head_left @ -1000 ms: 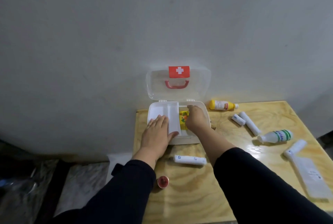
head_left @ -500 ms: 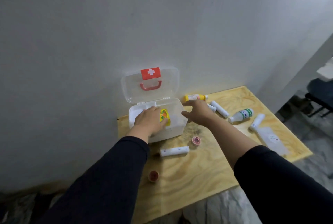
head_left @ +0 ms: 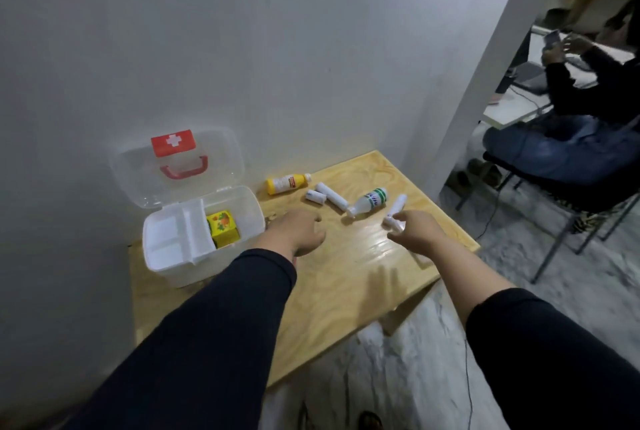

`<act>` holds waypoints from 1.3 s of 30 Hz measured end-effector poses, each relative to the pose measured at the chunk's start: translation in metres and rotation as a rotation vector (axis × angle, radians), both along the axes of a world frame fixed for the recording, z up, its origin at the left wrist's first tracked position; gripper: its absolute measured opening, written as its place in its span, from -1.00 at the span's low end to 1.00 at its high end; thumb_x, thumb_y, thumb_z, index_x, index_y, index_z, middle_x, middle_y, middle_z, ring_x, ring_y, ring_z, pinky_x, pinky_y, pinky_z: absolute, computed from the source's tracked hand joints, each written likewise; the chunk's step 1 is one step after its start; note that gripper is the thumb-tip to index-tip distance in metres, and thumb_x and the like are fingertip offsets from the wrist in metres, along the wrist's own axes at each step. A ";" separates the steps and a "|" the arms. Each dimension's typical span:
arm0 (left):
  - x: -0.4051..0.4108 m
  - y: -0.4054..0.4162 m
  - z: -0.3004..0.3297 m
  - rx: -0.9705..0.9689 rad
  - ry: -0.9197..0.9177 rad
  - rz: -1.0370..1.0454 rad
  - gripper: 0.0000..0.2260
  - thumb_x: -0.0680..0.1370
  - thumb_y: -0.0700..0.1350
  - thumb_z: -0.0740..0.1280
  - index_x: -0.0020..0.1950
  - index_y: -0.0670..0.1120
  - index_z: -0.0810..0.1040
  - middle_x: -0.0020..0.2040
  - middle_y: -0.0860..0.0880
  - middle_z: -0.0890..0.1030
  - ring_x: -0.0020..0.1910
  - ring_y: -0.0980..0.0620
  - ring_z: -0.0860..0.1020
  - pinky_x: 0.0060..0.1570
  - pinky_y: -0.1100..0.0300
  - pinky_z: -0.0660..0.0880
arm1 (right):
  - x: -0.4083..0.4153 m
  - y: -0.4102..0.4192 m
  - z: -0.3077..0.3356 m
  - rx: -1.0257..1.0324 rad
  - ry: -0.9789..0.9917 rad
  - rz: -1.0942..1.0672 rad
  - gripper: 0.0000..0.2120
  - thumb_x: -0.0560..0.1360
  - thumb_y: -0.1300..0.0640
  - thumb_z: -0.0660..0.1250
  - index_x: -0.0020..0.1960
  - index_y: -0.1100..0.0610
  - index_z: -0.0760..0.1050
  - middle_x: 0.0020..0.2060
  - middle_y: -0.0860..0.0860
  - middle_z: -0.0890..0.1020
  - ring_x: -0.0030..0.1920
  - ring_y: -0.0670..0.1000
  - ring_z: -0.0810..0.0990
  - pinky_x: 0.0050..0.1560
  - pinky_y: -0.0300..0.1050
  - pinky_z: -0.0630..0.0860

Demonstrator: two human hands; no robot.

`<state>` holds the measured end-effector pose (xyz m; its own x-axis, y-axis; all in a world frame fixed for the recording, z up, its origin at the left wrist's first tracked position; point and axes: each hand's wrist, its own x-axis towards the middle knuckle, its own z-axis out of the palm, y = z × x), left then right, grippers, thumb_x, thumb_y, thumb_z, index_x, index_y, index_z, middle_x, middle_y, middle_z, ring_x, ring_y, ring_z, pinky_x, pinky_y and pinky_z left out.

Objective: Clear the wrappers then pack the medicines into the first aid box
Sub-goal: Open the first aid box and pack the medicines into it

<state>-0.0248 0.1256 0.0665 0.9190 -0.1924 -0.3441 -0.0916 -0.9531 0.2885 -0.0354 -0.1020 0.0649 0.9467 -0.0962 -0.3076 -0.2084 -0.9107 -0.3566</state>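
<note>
The white first aid box (head_left: 162, 267) stands open at the table's left, its clear lid (head_left: 221, 152) leaning on the wall. A yellow carton (head_left: 223, 228) sits in its right compartment. On the table lie a yellow bottle (head_left: 285, 183), a short white roll (head_left: 315, 196), a long white tube (head_left: 334, 200), a green-labelled white bottle (head_left: 369, 202) and another white tube (head_left: 396, 206). My left hand (head_left: 299, 232) hovers right of the box, fingers loose and holding nothing. My right hand (head_left: 415, 230) has its thumb and fingertips at that tube's near end; a grip is unclear.
The wooden table (head_left: 332, 291) ends just right of my right hand. A white pillar (head_left: 485, 83) rises behind its far right corner. A person sits on a metal-legged chair (head_left: 568, 187) at the right. A thin cable (head_left: 467, 377) runs across the floor.
My view has swung right. My left hand left the box and moved right over the table. My right hand travelled from the box to the white tube on the right.
</note>
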 end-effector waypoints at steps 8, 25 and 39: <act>0.014 -0.078 -0.028 0.016 0.093 0.018 -0.56 0.59 0.08 0.20 0.45 -0.01 0.38 0.44 -0.05 0.42 0.38 -0.08 0.43 0.30 0.00 0.43 | 0.003 -0.080 -0.065 -0.018 0.069 -0.143 -0.34 0.34 -0.11 0.45 0.32 0.19 0.38 0.24 0.13 0.45 0.25 0.18 0.42 0.19 0.03 0.45; 0.024 -0.126 -0.032 0.052 0.087 0.070 -0.57 0.59 0.08 0.20 0.46 0.01 0.38 0.46 -0.04 0.41 0.38 -0.08 0.43 0.28 0.01 0.44 | 0.017 -0.127 -0.054 0.302 -0.264 -0.233 -0.40 0.36 0.05 0.42 0.35 0.16 0.38 0.26 0.09 0.45 0.33 0.08 0.33 0.32 -0.06 0.33; -0.015 0.005 0.019 0.011 -0.060 0.446 -0.73 0.57 0.04 0.21 0.23 0.02 0.52 0.23 -0.08 0.56 0.19 -0.10 0.52 0.21 0.01 0.48 | 0.083 0.039 0.033 0.310 -0.399 0.388 -0.48 0.34 0.00 0.44 0.25 0.17 0.52 0.15 0.06 0.59 0.19 0.06 0.54 0.20 -0.08 0.48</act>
<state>-0.0403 0.1306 0.0854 0.9298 0.2304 -0.2870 0.3124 -0.9063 0.2847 0.0474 -0.0627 0.0978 0.9421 0.3140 0.1179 0.3198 -0.7353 -0.5976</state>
